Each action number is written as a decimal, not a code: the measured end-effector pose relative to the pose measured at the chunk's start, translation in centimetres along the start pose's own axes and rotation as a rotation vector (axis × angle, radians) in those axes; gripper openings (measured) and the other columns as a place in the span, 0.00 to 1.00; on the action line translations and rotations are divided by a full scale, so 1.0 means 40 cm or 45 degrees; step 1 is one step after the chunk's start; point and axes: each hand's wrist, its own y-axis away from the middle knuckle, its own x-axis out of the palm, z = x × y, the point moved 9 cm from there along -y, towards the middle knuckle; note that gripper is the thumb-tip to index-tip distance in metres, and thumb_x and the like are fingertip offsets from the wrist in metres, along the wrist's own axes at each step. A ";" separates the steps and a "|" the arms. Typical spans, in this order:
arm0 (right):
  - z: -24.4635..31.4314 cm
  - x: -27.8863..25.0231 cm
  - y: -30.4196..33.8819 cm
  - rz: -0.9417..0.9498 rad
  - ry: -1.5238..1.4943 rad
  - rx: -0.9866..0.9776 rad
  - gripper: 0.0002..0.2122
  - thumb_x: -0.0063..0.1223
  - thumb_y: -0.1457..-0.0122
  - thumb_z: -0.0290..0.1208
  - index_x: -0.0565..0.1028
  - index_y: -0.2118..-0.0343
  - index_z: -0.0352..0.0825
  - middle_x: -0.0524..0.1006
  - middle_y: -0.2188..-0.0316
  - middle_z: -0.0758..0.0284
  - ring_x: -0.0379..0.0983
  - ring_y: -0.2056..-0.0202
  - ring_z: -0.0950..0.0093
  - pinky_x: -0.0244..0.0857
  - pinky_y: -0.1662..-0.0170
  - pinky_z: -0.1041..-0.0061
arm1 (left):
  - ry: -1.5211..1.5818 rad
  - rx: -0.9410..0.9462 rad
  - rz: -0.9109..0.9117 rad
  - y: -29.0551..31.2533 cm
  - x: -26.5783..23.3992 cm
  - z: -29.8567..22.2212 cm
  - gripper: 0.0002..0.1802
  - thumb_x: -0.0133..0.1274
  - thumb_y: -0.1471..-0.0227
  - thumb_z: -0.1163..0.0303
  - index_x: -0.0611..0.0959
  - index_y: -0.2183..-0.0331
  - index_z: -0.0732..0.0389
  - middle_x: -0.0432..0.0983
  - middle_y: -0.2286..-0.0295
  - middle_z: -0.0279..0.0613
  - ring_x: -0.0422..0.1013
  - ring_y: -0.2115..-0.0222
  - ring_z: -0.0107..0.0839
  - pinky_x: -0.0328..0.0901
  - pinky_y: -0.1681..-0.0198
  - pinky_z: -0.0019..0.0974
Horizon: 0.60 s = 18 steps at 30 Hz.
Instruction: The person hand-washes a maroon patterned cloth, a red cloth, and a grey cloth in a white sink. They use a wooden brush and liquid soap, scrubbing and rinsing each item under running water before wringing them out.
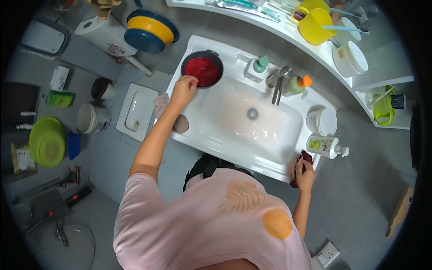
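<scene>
Round dark basin (221, 72) at the far left corner of the sink (211, 144); left hand (182, 92) at its near rim.
We note the red contents (202, 69) lying just beyond the left hand, which is much the nearer; its fingers are bunched, but whether they grip anything we cannot tell. The right hand (307, 177), at the sink's near right corner, holds a dark red bundle (307, 157) in bent fingers.

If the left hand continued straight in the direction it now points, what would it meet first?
The left hand would probably meet the dark round bowl first, at its near rim, then the red contents; the gap, if any, is hard to judge.
</scene>
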 end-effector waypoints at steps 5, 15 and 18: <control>0.071 -0.001 0.017 0.118 -0.185 0.066 0.11 0.47 0.46 0.31 0.73 0.66 0.28 0.75 0.73 0.54 0.72 0.72 0.64 0.63 0.67 0.72 | -0.276 -0.019 0.157 -0.159 0.156 0.095 0.11 0.46 0.62 0.83 0.79 0.72 0.63 0.73 0.73 0.50 0.69 0.68 0.45 0.64 0.63 0.39; 0.186 0.046 0.051 0.426 -0.377 0.207 0.09 0.48 0.49 0.24 0.73 0.65 0.28 0.75 0.67 0.56 0.72 0.66 0.61 0.65 0.62 0.70 | -0.415 0.456 0.548 -0.198 0.236 0.107 0.16 0.48 0.64 0.81 0.78 0.67 0.60 0.70 0.63 0.47 0.65 0.59 0.48 0.62 0.57 0.42; 0.277 0.096 0.022 0.539 -0.401 -0.006 0.09 0.48 0.48 0.25 0.73 0.65 0.29 0.75 0.67 0.56 0.72 0.66 0.62 0.65 0.63 0.72 | -0.450 0.475 0.628 -0.186 0.252 0.087 0.15 0.49 0.62 0.79 0.77 0.66 0.60 0.72 0.66 0.47 0.66 0.61 0.48 0.63 0.59 0.42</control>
